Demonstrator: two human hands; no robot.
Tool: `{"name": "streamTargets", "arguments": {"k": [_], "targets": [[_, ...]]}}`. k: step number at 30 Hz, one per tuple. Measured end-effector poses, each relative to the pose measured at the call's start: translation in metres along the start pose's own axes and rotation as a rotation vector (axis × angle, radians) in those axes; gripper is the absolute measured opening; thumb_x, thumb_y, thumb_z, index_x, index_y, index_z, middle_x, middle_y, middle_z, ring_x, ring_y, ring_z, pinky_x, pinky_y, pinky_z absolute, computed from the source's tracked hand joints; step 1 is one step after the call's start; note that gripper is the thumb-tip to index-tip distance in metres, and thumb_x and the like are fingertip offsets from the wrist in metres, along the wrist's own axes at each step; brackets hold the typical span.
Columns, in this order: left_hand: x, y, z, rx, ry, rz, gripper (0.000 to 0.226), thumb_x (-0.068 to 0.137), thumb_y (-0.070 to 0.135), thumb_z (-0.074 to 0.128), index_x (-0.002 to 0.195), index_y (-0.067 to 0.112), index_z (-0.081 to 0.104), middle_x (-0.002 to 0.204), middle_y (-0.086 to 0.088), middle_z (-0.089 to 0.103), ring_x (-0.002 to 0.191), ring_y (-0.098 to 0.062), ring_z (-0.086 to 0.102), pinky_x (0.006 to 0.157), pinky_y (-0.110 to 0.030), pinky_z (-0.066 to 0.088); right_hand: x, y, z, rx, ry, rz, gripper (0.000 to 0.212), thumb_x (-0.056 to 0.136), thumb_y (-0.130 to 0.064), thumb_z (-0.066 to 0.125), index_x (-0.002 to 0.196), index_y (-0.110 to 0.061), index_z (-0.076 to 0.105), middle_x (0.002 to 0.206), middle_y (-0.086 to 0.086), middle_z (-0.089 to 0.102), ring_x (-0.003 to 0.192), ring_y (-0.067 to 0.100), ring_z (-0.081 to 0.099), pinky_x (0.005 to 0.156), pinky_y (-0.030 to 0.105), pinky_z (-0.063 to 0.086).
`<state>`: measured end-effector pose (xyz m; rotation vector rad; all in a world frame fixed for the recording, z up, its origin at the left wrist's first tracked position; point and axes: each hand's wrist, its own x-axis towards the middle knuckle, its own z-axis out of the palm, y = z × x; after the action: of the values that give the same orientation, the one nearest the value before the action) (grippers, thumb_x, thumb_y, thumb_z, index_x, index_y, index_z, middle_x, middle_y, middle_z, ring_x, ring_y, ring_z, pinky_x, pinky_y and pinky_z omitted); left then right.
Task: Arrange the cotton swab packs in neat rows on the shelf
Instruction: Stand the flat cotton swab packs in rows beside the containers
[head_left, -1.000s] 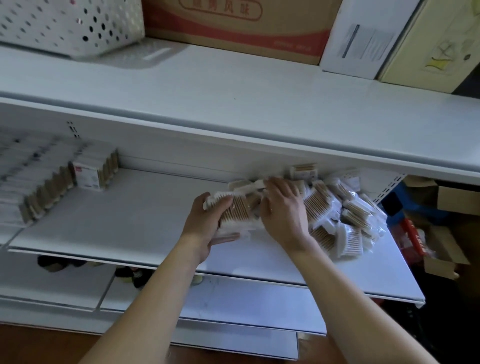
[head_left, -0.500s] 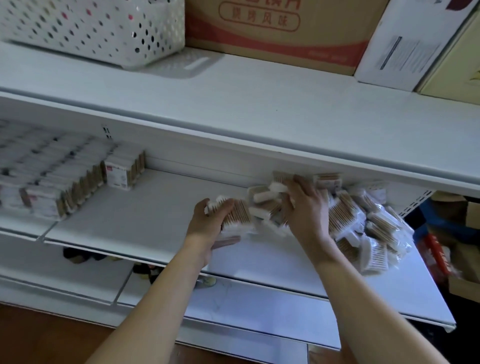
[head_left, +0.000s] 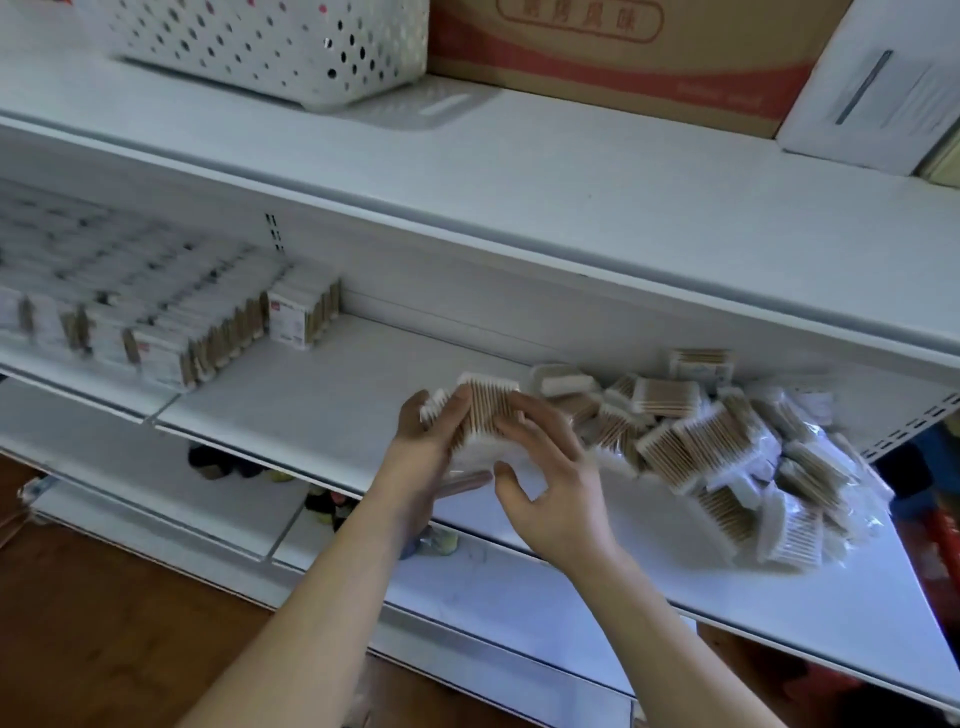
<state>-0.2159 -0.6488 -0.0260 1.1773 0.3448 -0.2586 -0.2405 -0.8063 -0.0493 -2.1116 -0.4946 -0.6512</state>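
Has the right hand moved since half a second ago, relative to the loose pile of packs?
Yes. The right hand has left the loose pile and moved leftward to the held packs that the left hand grips.

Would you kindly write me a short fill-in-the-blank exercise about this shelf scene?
1. Both hands, the left hand and right hand, hold one ____ of cotton swabs.
2. The loose heap of packs lies to the ____ of the hands.
3. The neat rows of packs stand at the ____ end of the shelf.
4. The perforated white basket sits on the shelf ____ the packs.

Missing words: pack; right; left; above
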Motion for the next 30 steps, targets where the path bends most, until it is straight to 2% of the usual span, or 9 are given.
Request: {"name": "streamTargets", "arguments": {"k": [5,8,9,12,15,19,24,27,30], "targets": [[0.002,0.017,-0.04,-0.011,0.051,0.075,0.083,0.07,0.065,0.074,0.135,0.019,0.051,0.117,-0.016,0.07,0.095,-0.033,0.074,0.069,-0.048,0.061,0.017,-0.028,0.032,0.11,0.015,0.148,0.044,0.082,-0.014,0.075,0.124,-0.02,0.063,0.125,-0.009,0.063,0.111,0.007,0.062,0.09,0.033,0.054],[0.007,0.031,-0.071,-0.001,0.048,0.085,0.074,0.078,0.062,0.07,0.132,0.015,0.054,0.116,-0.017,0.07,0.092,-0.032,0.075,0.067,-0.045,0.06,0.031,-0.052,0.053,0.239,0.106,0.296,0.034,0.087,-0.024,0.068,0.115,-0.042,0.06,0.106,-0.022,0.069,0.096,0.005,0.067,0.082,0.022,0.055],[0.009,0.037,-0.082,-0.01,0.063,0.085,0.069,0.081,0.058,0.071,0.133,0.015,0.054,0.116,-0.017,0.07,0.091,-0.032,0.075,0.066,-0.044,0.06,0.038,-0.059,0.062,0.327,0.177,0.369,0.033,0.089,-0.022,0.067,0.114,-0.043,0.058,0.102,-0.021,0.07,0.091,0.006,0.068,0.079,0.022,0.055],[0.013,0.054,-0.117,-0.018,0.113,0.065,0.058,0.088,0.047,0.072,0.134,0.02,0.05,0.121,-0.012,0.065,0.1,-0.034,0.071,0.063,-0.044,0.061,0.058,-0.077,0.091,0.644,0.433,0.586,0.025,0.096,-0.006,0.06,0.113,-0.024,0.058,0.089,-0.005,0.072,0.072,0.016,0.066,0.061,0.026,0.054],[0.016,0.072,-0.151,0.016,0.07,0.054,0.059,0.086,0.048,0.074,0.134,0.026,0.049,0.127,-0.008,0.06,0.111,-0.03,0.064,0.065,-0.043,0.062,0.068,-0.096,0.122,0.63,0.431,0.676,0.02,0.099,-0.004,0.054,0.1,-0.023,0.063,0.077,-0.002,0.071,0.064,0.021,0.063,0.054,0.033,0.05],[0.018,0.09,-0.187,0.073,-0.042,0.042,0.075,0.076,0.053,0.081,0.138,0.03,0.044,0.125,-0.003,0.065,0.108,-0.024,0.068,0.071,-0.049,0.063,0.068,-0.115,0.162,0.558,0.374,0.685,0.016,0.095,-0.011,0.059,0.104,-0.022,0.066,0.084,0.0,0.072,0.066,0.017,0.064,0.059,0.034,0.051],[0.03,0.104,-0.22,0.114,-0.078,0.065,0.089,0.06,0.057,0.086,0.134,0.027,0.046,0.121,-0.007,0.069,0.104,-0.026,0.072,0.076,-0.054,0.061,0.077,-0.134,0.183,0.524,0.2,0.624,0.04,0.091,-0.003,0.066,0.123,-0.026,0.064,0.098,-0.005,0.074,0.081,0.013,0.068,0.064,0.029,0.057],[0.038,0.113,-0.23,0.126,-0.037,0.076,0.092,0.063,0.058,0.086,0.14,0.031,0.041,0.129,-0.002,0.064,0.114,-0.024,0.066,0.082,-0.055,0.06,0.09,-0.129,0.189,0.529,0.305,0.69,0.041,0.091,0.002,0.064,0.12,-0.027,0.067,0.095,-0.005,0.074,0.078,0.014,0.067,0.065,0.029,0.055],[0.043,0.127,-0.238,0.18,-0.027,0.151,0.096,0.055,0.072,0.086,0.135,0.053,0.037,0.146,0.005,0.049,0.126,-0.024,0.057,0.095,-0.055,0.054,0.104,-0.108,0.192,0.403,0.339,0.74,0.043,0.094,-0.005,0.061,0.127,-0.033,0.064,0.107,-0.001,0.072,0.085,0.018,0.067,0.07,0.028,0.054]]}}
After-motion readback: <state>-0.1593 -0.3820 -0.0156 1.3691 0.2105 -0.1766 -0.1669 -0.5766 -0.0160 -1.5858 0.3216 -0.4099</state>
